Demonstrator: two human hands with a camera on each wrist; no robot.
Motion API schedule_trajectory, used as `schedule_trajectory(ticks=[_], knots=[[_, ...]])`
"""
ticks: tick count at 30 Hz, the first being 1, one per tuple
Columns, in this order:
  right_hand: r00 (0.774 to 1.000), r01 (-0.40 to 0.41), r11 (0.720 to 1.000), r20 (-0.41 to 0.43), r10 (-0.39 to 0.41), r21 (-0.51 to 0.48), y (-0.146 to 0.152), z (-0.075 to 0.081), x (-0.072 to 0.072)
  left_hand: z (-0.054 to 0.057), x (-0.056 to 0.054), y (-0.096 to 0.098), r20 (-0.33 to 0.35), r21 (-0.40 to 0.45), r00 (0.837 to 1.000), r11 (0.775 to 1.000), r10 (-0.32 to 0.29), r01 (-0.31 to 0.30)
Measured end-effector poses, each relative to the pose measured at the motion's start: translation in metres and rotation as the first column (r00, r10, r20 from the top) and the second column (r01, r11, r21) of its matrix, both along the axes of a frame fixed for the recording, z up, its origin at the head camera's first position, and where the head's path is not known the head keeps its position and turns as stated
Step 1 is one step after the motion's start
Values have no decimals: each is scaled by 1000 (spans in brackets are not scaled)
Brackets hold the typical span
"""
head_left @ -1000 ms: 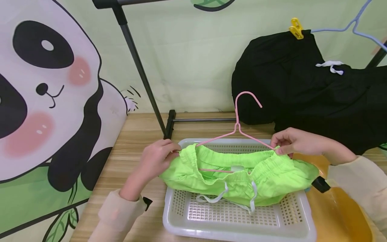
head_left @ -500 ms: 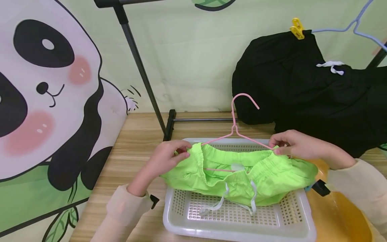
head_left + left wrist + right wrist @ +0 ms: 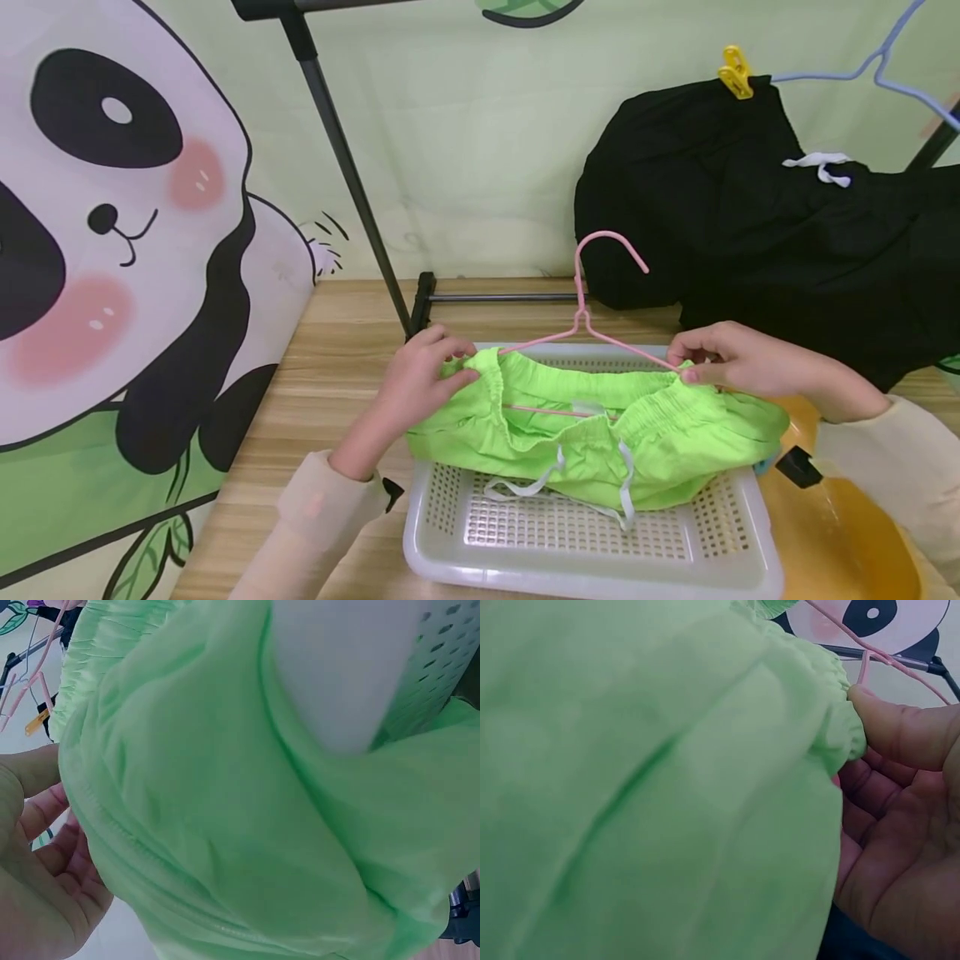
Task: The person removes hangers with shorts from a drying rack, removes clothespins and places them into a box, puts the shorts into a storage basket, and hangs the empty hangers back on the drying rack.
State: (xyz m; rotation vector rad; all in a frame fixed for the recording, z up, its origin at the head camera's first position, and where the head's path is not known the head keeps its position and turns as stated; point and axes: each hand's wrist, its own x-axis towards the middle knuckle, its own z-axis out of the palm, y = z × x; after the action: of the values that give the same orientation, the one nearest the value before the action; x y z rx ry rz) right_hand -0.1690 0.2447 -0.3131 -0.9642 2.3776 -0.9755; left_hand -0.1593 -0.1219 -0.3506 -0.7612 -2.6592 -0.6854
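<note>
Bright green shorts (image 3: 675,442) with an elastic waistband and white drawstrings lie over a white perforated basket (image 3: 525,579). A pink hanger (image 3: 578,287) is inside the waist, its hook standing up toward the back. My left hand (image 3: 416,383) pinches the waistband's left end, thumb in front and fingers behind; in the left wrist view the green cloth (image 3: 195,795) hides the fingertips. At the other end, my right hand (image 3: 757,362) pinches the waistband together with the hanger's arm. The right wrist view has the thumb (image 3: 900,735) pressed on the gathered edge.
An orange basin (image 3: 847,533) stands right of the basket. Behind, black trousers (image 3: 675,200) hang from a blue hanger (image 3: 840,77), held by a yellow clip (image 3: 735,72). A dark metal rack (image 3: 337,158) rises at the back left before a panda-print cloth (image 3: 217,308).
My left hand has shifted right and slightly up along the waistband, raising the left end of the shorts a little. The hanger's hook has tipped slightly left. My right hand has hardly moved.
</note>
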Motion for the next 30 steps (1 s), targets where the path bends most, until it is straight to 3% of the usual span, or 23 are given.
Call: schedule_trajectory(ticks=[10,30], knots=[[999,-21,999,26,22,-24,-1,0,-1,3,1,8,76,23,996,999,-35,34],[998,-10,1000,56,9,3,-8,-5,-5,6,0,22,5,-35,997,996,-83,83]])
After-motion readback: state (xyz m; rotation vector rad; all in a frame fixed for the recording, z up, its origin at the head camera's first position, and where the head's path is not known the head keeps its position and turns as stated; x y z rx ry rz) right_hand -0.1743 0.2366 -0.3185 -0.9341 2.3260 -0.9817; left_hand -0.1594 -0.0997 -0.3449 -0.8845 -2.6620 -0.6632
